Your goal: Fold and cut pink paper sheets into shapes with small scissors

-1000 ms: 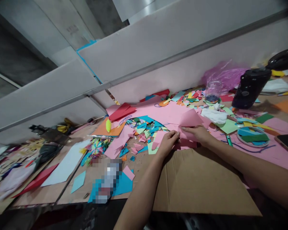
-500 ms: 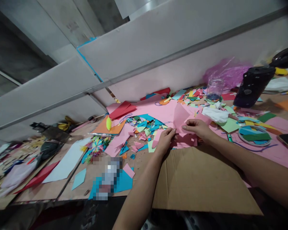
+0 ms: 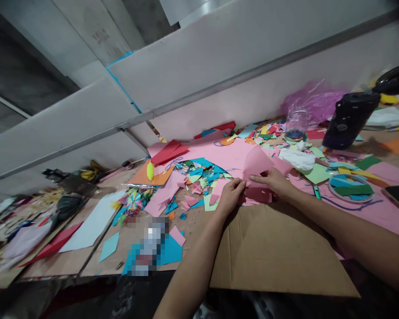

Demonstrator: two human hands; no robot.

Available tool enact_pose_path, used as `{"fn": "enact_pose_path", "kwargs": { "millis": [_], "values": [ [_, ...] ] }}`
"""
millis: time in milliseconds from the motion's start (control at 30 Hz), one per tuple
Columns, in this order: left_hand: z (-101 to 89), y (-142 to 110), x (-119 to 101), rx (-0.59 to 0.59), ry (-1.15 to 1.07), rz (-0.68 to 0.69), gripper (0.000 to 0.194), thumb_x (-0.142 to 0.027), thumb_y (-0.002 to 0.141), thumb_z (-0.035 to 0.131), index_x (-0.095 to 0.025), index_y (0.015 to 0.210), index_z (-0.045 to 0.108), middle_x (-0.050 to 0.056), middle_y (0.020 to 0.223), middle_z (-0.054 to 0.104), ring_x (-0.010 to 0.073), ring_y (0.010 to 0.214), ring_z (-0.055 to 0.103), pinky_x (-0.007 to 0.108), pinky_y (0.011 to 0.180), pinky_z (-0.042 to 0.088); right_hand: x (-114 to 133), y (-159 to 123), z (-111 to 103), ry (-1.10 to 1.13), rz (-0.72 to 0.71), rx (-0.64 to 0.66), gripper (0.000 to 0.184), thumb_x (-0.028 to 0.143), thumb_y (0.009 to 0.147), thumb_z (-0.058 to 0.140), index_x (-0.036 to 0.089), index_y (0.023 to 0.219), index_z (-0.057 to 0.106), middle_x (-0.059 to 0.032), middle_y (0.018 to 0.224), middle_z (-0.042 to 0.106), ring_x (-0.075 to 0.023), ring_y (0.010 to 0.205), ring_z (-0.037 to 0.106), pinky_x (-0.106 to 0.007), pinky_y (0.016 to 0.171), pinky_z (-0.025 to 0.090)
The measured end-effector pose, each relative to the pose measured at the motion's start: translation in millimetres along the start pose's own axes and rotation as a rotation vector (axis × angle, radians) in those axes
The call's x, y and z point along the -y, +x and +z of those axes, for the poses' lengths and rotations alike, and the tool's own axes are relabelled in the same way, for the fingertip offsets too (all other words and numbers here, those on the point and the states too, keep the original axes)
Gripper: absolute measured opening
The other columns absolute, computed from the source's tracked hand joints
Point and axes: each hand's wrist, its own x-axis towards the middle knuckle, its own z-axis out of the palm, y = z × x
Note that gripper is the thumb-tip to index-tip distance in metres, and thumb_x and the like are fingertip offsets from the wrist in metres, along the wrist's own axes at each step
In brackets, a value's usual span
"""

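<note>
A raised pink paper (image 3: 256, 160) has tipped toward 2 o'clock, after standing nearer upright half a second earlier, between a person's left hand (image 3: 231, 193) and right hand (image 3: 278, 182) over a cluttered counter (image 3: 96, 269). The work looks partway along: the paper is bent up from its held edge, yet its top stands loose and no flattened fold shows, so pressing it flat or shaping it further appears undone. Whether any finished piece lies nearby cannot be told.

From the left, with the hands as the dial's centre, a white sheet (image 3: 91, 226) lies well out toward 8 o'clock, an orange sheet (image 3: 159, 180) sits at 9, and loose scraps (image 3: 213, 178) spread nearer in, between 9 and 10. The left hand pinches the paper's near-left corner between thumb and bent fingers. From those fingertips the paper rises toward 1 o'clock. The right thumb presses its near face, pointing to 9 o'clock; the other fingers curl behind, partly hidden, apparently completing a pinch. The two thumbs nearly meet. Brown cardboard (image 3: 282, 248) lies below the hands, between 5 and 6 o'clock. Farther right stand a glass jar (image 3: 297, 126) at 1 o'clock and a black bottle (image 3: 350, 119) at 2, while a round frame (image 3: 352, 201) lies at 3.
</note>
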Motion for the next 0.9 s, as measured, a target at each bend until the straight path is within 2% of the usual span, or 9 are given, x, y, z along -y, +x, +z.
{"fn": "enact_pose_path", "kwargs": {
  "millis": [133, 267, 400, 567, 700, 900],
  "values": [
    [-0.6, -1.6, -2.4, 0.049, -0.017, -0.016, 0.047, -0.063, 0.081, 0.059, -0.017, 0.072, 0.056, -0.001, 0.06, 0.055, 0.0081, 0.05, 0.048, 0.019, 0.047, 0.038, 2.5, -2.6, 1.5, 0.151, 0.054, -0.025, 0.045, 0.056, 0.057, 0.082, 0.014, 0.074, 0.073, -0.0086, 0.076, 0.073, -0.0221, 0.068, 0.063, -0.033, 0.062, 0.046],
    [-2.3, -4.0, -4.7, 0.059, -0.134, -0.082, 0.052, -0.068, 0.08, 0.057, -0.017, 0.078, 0.057, 0.002, 0.064, 0.061, 0.0097, 0.051, 0.052, 0.021, 0.049, 0.042, 2.1, -2.5, 1.4, 0.219, 0.064, -0.023, 0.042, 0.05, 0.057, 0.084, 0.014, 0.078, 0.076, -0.0099, 0.082, 0.076, -0.025, 0.075, 0.067, -0.036, 0.07, 0.05],
    [-2.1, -5.2, -4.9, 0.1, -0.188, -0.137, 0.051, -0.068, 0.078, 0.06, -0.017, 0.082, 0.058, 0.001, 0.066, 0.061, 0.0095, 0.051, 0.053, 0.021, 0.049, 0.042, 3.4, -3.3, 1.7, 0.249, 0.064, 0.004, 0.043, 0.05, 0.057, 0.084, 0.014, 0.077, 0.076, -0.0098, 0.081, 0.076, -0.0242, 0.074, 0.068, -0.036, 0.071, 0.051],
    [-1.9, -4.6, -4.8, 0.101, -0.166, -0.104, 0.047, -0.065, 0.08, 0.061, -0.018, 0.079, 0.055, 0.0, 0.066, 0.06, 0.0077, 0.053, 0.049, 0.02, 0.05, 0.039, 3.3, -4.0, 2.2, 0.301, 0.072, 0.013, 0.042, 0.05, 0.055, 0.086, 0.015, 0.073, 0.074, -0.0082, 0.074, 0.075, -0.0226, 0.069, 0.066, -0.035, 0.067, 0.05],
    [-1.3, -3.0, -3.3, 0.073, -0.064, -0.05, 0.046, -0.063, 0.083, 0.058, -0.018, 0.075, 0.052, -0.001, 0.066, 0.057, 0.008, 0.054, 0.047, 0.02, 0.051, 0.037, -0.4, -1.9, 1.7, 0.231, 0.031, -0.029, 0.039, 0.05, 0.057, 0.084, 0.015, 0.072, 0.075, -0.008, 0.074, 0.074, -0.0215, 0.068, 0.064, -0.034, 0.066, 0.048],
    [2.9, -2.9, -5.5, 0.031, 0.0, 0.016, 0.044, -0.061, 0.083, 0.058, -0.019, 0.073, 0.051, -0.002, 0.062, 0.053, 0.01, 0.055, 0.045, 0.023, 0.054, 0.037, -3.7, -1.0, 3.8, 0.175, -0.026, -0.017, 0.035, 0.048, 0.061, 0.083, 0.015, 0.073, 0.075, -0.0061, 0.077, 0.074, -0.0209, 0.071, 0.063, -0.034, 0.071, 0.046]
  ]
}}
